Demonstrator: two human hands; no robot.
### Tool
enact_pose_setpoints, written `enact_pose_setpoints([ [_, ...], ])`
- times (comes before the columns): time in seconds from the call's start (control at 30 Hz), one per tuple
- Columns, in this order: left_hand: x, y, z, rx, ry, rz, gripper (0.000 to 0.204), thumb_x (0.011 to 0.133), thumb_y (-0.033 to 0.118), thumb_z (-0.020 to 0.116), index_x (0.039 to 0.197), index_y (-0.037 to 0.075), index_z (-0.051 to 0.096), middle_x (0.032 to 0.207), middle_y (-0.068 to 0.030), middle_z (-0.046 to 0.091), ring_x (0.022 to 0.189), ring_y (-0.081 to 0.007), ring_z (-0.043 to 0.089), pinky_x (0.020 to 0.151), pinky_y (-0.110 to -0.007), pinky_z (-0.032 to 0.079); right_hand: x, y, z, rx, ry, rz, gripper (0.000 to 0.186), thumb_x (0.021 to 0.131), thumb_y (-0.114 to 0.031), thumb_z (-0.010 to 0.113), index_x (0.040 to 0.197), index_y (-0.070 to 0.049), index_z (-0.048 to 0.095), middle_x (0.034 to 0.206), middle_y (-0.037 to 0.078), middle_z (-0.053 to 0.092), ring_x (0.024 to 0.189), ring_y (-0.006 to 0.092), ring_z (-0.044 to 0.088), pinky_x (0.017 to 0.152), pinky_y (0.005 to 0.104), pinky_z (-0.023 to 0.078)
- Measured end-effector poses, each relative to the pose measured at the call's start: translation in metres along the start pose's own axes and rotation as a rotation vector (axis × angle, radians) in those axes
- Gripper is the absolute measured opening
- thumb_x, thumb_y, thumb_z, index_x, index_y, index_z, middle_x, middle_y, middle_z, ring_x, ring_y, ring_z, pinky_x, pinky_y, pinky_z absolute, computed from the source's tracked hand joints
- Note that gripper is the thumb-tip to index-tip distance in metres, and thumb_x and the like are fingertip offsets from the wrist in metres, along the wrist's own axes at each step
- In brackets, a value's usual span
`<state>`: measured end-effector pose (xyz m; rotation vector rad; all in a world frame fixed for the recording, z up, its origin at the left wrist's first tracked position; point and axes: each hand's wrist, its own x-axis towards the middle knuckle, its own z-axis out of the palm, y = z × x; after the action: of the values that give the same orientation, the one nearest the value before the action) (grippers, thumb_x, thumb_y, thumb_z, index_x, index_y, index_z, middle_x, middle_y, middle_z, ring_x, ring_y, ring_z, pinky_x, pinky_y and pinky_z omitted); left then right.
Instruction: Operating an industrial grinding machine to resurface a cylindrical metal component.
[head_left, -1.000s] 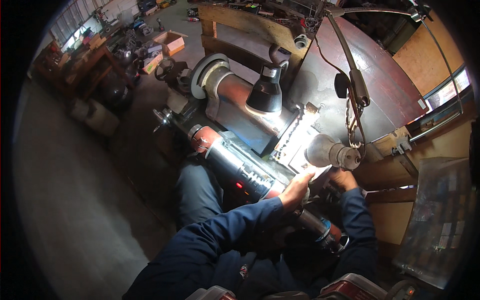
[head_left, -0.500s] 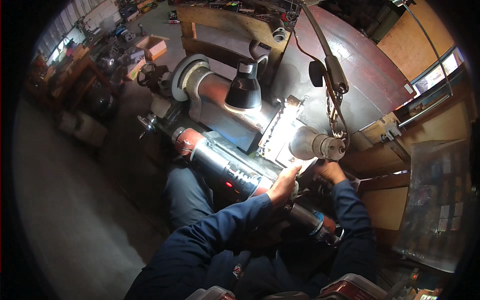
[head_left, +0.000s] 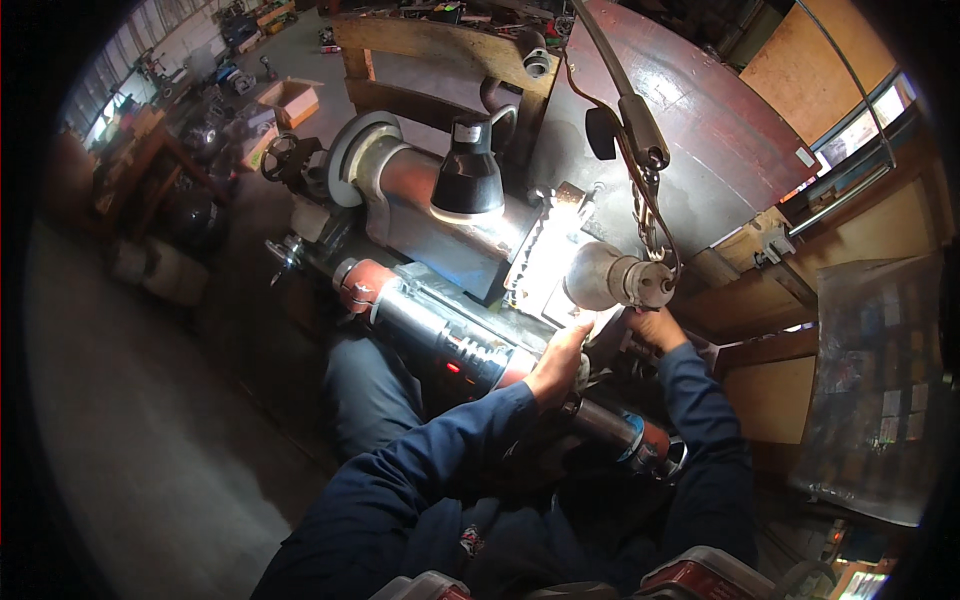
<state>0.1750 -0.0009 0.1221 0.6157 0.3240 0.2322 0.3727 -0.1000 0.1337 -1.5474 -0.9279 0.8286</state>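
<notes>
In front of me stands a grinding machine with a rusty cylindrical body (head_left: 412, 182) and a pale round wheel (head_left: 352, 160) at its far left end. My left hand (head_left: 557, 368) is closed at the brightly lit metal part (head_left: 548, 277), thumb up along its near edge; its other fingers are hidden. Under the worn, cone-shaped metal housing (head_left: 597, 277), my right hand (head_left: 655, 328) curls inward, its fingertips out of sight. What either hand grips cannot be made out. A toothed edge (head_left: 525, 262) runs along the lit part.
A black lamp (head_left: 470, 180) shines onto the machine from above. Nearer me lies a long cylinder with red ends (head_left: 415, 318). A jointed arm (head_left: 640, 130) with a cable hangs at right. Beyond are a wooden frame (head_left: 430, 45), a reddish board (head_left: 690, 80) and an open cardboard box (head_left: 290, 102).
The whole view has shifted, so the machine appears slightly farther left and higher. Both hands stay at the same places on the machine, with little visible movement.
</notes>
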Motion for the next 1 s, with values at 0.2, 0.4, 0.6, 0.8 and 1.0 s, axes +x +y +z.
enact_pose_setpoints([
  [0.2, 0.003, -0.007, -0.005, 0.005, -0.002, -0.003, 0.048, 0.103, 0.034, 0.043, 0.129, -0.006, 0.054, 0.126, -0.0108, 0.059, 0.114, -0.0169, 0.052, 0.101, -0.031, 0.038, -0.004, 0.0, -0.008, 0.019, 0.106, 0.125, 0.082, 0.08, -0.072, 0.06, 0.129, -0.007, 0.051, 0.118, 0.01, 0.059, 0.109, 0.0286, 0.058, 0.088, 0.0419, 0.05],
  [0.4, 0.002, -0.004, -0.003, -0.062, 0.013, -0.074, 0.05, 0.103, 0.033, 0.044, 0.131, -0.007, 0.053, 0.128, -0.0113, 0.059, 0.116, -0.018, 0.052, 0.103, -0.031, 0.037, 0.003, 0.024, -0.005, 0.645, -0.231, 0.556, 0.091, 0.074, -0.081, 0.058, 0.135, -0.014, 0.049, 0.132, 0.005, 0.056, 0.11, 0.022, 0.057, 0.083, 0.0379, 0.049],
  [0.6, -0.001, 0.002, 0.002, -0.05, 0.044, -0.056, 0.048, 0.103, 0.033, 0.045, 0.131, -0.005, 0.054, 0.127, -0.0111, 0.06, 0.113, -0.0177, 0.054, 0.101, -0.032, 0.039, -0.002, 0.003, -0.01, -0.278, 0.095, -0.025, 0.077, 0.086, -0.062, 0.059, 0.136, -0.005, 0.046, 0.131, 0.011, 0.056, 0.12, 0.0258, 0.054, 0.097, 0.0375, 0.045],
  [0.8, 0.002, -0.003, -0.002, -0.143, -0.044, -0.049, 0.046, 0.103, 0.032, 0.045, 0.132, -0.004, 0.053, 0.127, -0.0103, 0.06, 0.112, -0.0188, 0.056, 0.101, -0.033, 0.04, 0.006, 0.007, -0.006, 0.69, -0.246, 0.494, 0.058, 0.096, -0.053, 0.05, 0.131, -0.007, 0.052, 0.116, 0.009, 0.063, 0.09, 0.0186, 0.061, 0.079, 0.0381, 0.051],
  [1.0, 0.01, -0.005, -0.006, -0.095, 0.103, -0.056, 0.044, 0.102, 0.032, 0.045, 0.129, -0.001, 0.053, 0.123, -0.0143, 0.062, 0.107, -0.0226, 0.063, 0.095, -0.036, 0.05, 0.008, -0.005, -0.005, -0.4, 0.111, 0.043, 0.079, 0.082, -0.051, 0.074, 0.135, 0.001, 0.046, 0.126, 0.014, 0.059, 0.115, 0.0277, 0.058, 0.094, 0.0401, 0.049],
])
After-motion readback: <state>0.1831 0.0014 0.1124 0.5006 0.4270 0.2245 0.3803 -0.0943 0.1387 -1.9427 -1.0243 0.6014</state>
